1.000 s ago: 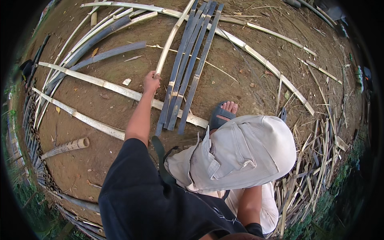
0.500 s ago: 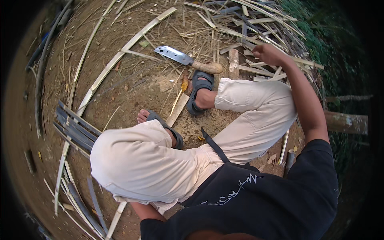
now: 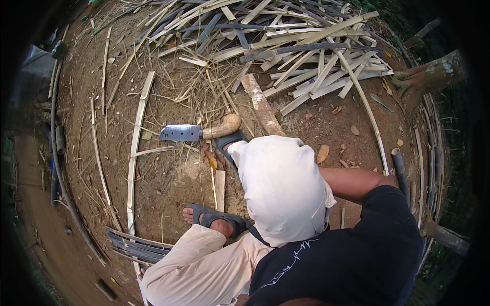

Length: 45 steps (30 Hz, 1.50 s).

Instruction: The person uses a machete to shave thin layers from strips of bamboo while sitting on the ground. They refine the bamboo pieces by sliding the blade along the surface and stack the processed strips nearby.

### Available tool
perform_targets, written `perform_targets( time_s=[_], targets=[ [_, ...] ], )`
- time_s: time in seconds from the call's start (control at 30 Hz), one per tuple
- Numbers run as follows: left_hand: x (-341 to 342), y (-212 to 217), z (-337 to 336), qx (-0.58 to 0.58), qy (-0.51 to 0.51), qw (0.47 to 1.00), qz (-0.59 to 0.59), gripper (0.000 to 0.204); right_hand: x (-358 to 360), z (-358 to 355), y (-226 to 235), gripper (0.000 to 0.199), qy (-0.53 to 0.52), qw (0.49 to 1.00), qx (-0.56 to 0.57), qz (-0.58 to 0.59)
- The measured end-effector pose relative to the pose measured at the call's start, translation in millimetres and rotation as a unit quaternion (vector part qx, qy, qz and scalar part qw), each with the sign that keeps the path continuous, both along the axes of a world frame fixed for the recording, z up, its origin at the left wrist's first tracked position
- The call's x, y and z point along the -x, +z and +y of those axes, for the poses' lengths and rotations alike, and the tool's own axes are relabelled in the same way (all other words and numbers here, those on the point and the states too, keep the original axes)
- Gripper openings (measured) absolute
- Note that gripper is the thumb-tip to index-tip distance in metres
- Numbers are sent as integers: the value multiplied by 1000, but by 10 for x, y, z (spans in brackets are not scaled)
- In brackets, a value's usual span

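My right forearm (image 3: 352, 182) passes behind my raised right knee, which hides my right hand. My left hand does not show; my left leg lies over that side. A broad knife (image 3: 179, 133) rests on the ground beyond my feet, its blade dotted with holes, its thick wooden handle (image 3: 224, 126) by my right sandal. Left of my left foot lies a bundle of dark split bamboo strips (image 3: 138, 247), across a long pale bamboo strip (image 3: 134, 173). A short flat piece of bamboo (image 3: 220, 189) lies between my feet.
A large heap of split bamboo strips (image 3: 306, 48) spreads at the far side. A short log (image 3: 261, 104) lies before it. A tree trunk (image 3: 434, 75) stands at right, near a dark bamboo tube (image 3: 399, 168). Long thin poles (image 3: 64, 168) run along the left.
My right arm has drawn back from the bamboo heap to behind my right knee, which now points up. My view has shifted, and my left forearm has gone out of sight.
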<state>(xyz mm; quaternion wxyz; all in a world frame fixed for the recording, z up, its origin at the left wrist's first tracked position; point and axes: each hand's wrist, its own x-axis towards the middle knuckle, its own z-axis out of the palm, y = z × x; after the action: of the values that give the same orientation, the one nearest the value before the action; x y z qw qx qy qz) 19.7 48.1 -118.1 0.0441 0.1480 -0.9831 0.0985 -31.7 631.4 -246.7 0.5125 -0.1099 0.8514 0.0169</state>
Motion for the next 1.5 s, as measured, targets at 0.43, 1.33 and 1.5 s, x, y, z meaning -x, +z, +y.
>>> perform_targets(
  time_s=[0.43, 1.33, 1.5],
  targets=[
    [1098, 1294, 817, -96, -51, 986, 123, 36, 2331, 2075, -52, 37, -407, 750, 76, 515],
    [1005, 1101, 768, -266, -48, 958, 96, 32, 2050, 757, 2472, 25, -109, 673, -8, 731],
    [956, 1499, 1083, -468, -173, 833, 240, 32, 2061, -675, 3672, 35, -76, 593, 180, 781]
  ],
)
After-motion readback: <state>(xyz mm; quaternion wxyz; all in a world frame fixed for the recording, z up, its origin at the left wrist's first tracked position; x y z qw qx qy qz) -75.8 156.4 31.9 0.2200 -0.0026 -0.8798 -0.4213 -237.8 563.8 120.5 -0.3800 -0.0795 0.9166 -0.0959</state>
